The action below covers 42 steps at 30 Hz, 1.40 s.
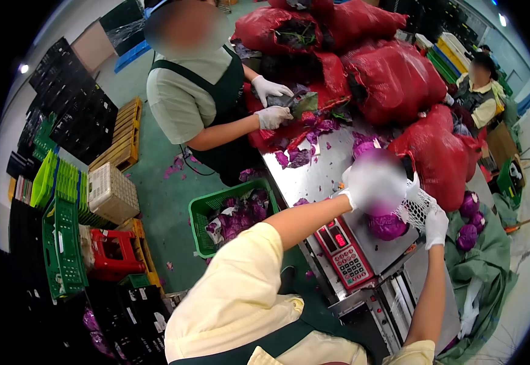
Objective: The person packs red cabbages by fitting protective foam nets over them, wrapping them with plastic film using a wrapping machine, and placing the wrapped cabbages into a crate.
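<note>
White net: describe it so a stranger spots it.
Start at the metal table bearing red sacks. Near the red keypad scale, the wearer's right hand grips the white net; open mesh sets it apart from that hand's solid white glove.

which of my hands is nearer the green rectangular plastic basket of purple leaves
Your left hand. Blurred, it is by the round purple cabbage, right of the green plastic basket in the view; your right hand, gripping the white mesh net, is farther right.
</note>
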Motion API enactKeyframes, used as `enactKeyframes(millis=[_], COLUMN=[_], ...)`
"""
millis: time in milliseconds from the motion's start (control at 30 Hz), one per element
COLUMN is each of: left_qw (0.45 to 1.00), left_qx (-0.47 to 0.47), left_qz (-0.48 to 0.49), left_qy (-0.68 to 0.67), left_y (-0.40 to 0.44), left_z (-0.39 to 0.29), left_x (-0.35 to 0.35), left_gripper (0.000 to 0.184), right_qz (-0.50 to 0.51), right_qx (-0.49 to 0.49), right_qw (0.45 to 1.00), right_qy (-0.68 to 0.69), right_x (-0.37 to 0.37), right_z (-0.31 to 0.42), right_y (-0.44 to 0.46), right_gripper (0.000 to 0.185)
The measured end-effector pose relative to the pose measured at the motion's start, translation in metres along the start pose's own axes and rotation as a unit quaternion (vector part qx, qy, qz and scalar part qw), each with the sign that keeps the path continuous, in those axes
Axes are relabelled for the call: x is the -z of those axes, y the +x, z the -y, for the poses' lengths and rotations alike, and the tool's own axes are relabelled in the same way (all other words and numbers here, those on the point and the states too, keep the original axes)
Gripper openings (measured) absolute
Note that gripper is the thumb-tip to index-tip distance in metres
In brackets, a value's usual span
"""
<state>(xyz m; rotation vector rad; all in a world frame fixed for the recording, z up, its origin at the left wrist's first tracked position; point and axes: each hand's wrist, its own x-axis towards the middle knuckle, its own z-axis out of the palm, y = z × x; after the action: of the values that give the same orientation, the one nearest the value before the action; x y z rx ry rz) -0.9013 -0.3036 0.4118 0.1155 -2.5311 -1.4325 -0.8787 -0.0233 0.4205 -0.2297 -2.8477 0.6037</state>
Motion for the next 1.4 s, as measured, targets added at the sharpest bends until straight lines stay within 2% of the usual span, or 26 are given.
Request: enactKeyframes(millis=[33, 100, 133, 167, 233, 267, 367, 433, 467, 500, 533, 567, 600, 700, 733, 767, 867, 933, 967, 1000, 1033, 1067, 1200, 1300, 1367, 1400], left_qw=[1.0, 0.971, 0.948, 0.914, 0.939, 0.95, 0.975, 0.992, 0.894, 0.804, 0.537, 0.438, 0.396, 0.327, 0.281, 0.278, 0.413, 0.476, 0.475, 0.527, 0.577, 0.543, 0.464, 0.383, 0.463, 0.431], left_qx=[-0.001, -0.078, -0.143, -0.204, -0.147, -0.154, -0.181, -0.094, 0.013, 0.128, 0.308, 0.359, 0.374, 0.36, 0.394, 0.393, 0.497, 0.453, 0.452, 0.432, 0.41, 0.407, 0.341, 0.346, 0.358, 0.413], left_qz=[-0.008, 0.065, 0.145, 0.226, 0.17, 0.142, 0.019, 0.072, 0.184, 0.259, 0.418, 0.466, 0.464, 0.446, 0.439, 0.438, 0.341, 0.359, 0.36, 0.337, 0.314, 0.354, 0.398, 0.319, 0.279, 0.227], left_qy=[0.001, 0.218, 0.244, 0.268, 0.26, 0.233, 0.13, -0.047, -0.409, -0.52, -0.665, -0.68, -0.699, -0.752, -0.757, -0.759, -0.683, -0.663, -0.664, -0.65, -0.632, -0.644, -0.714, -0.795, -0.761, -0.769], left_y=[0.008, 0.024, 0.014, -0.006, -0.036, -0.041, -0.06, -0.077, -0.089, -0.097, -0.108, -0.111, -0.116, -0.136, -0.139, -0.139, -0.142, -0.153, -0.158, -0.161, -0.162, -0.161, -0.156, -0.147, -0.14, -0.143], left_z=[0.012, 0.053, 0.056, 0.06, 0.067, 0.07, 0.086, 0.078, 0.081, 0.049, 0.046, 0.032, 0.021, 0.036, 0.035, 0.031, 0.03, 0.05, 0.052, 0.048, 0.045, 0.04, 0.033, 0.039, 0.024, 0.027], left_x=[-0.011, -0.036, -0.029, -0.026, -0.044, -0.042, -0.045, -0.031, -0.041, -0.007, 0.003, 0.02, 0.035, 0.03, 0.042, 0.053, 0.064, 0.048, 0.043, 0.043, 0.044, 0.047, 0.044, 0.054, 0.09, 0.086], left_gripper=[0.021, 0.025, 0.022, 0.02, 0.013, 0.013, 0.01, 0.018, 0.039, 0.049, 0.048, 0.052, 0.056, 0.063, 0.062, 0.062, 0.055, 0.052, 0.052, 0.051, 0.049, 0.046, 0.042, 0.031, 0.028, 0.026], right_qz=[-0.002, 0.15, 0.203, 0.262, 0.336, 0.378, 0.276, 0.23, 0.228, 0.209, 0.217, 0.225, 0.187, 0.223, 0.228, 0.229, 0.282, 0.307, 0.481, 0.637, 0.648, 0.647, 0.36, 0.375, 0.368, 0.336], right_qx=[0.007, -0.017, -0.108, -0.248, -0.294, -0.313, -0.18, -0.154, -0.145, -0.139, -0.163, -0.185, -0.141, -0.05, -0.1, -0.1, -0.304, -0.308, -0.238, -0.16, -0.163, -0.163, -0.204, -0.268, -0.257, -0.243], right_qw=[1.0, 0.988, 0.97, 0.921, 0.75, 0.672, 0.688, 0.739, 0.747, 0.748, 0.731, 0.715, 0.78, 0.834, 0.803, 0.804, 0.609, 0.642, 0.616, 0.566, 0.563, 0.564, 0.58, 0.643, 0.681, 0.72], right_qy=[0.003, -0.001, 0.079, 0.147, 0.487, 0.555, 0.646, 0.615, 0.607, 0.615, 0.626, 0.636, 0.58, 0.502, 0.542, 0.539, 0.676, 0.632, 0.576, 0.498, 0.486, 0.487, 0.702, 0.611, 0.579, 0.556], right_x=[-0.014, -0.037, -0.047, -0.048, -0.082, -0.081, -0.049, -0.032, -0.012, -0.007, -0.001, 0.003, 0.003, 0.043, 0.055, 0.066, 0.08, 0.094, 0.099, 0.105, 0.111, 0.11, 0.087, 0.053, 0.024, 0.019], right_z=[-0.011, -0.031, -0.025, -0.003, -0.031, -0.031, 0.046, 0.063, 0.08, 0.078, 0.079, 0.078, 0.073, 0.077, 0.085, 0.092, 0.107, 0.098, 0.088, 0.084, 0.084, 0.093, 0.138, 0.085, 0.034, 0.046], right_y=[0.013, 0.029, 0.022, 0.01, -0.011, -0.015, -0.064, -0.084, -0.094, -0.106, -0.114, -0.121, -0.128, -0.137, -0.14, -0.146, -0.167, -0.172, -0.169, -0.168, -0.174, -0.175, -0.16, -0.17, -0.196, -0.207], right_gripper=[0.037, 0.04, 0.041, 0.041, 0.039, 0.037, 0.041, 0.042, 0.042, 0.042, 0.041, 0.041, 0.038, 0.04, 0.04, 0.04, 0.048, 0.055, 0.052, 0.052, 0.067, 0.067, 0.051, 0.045, 0.035, 0.033])
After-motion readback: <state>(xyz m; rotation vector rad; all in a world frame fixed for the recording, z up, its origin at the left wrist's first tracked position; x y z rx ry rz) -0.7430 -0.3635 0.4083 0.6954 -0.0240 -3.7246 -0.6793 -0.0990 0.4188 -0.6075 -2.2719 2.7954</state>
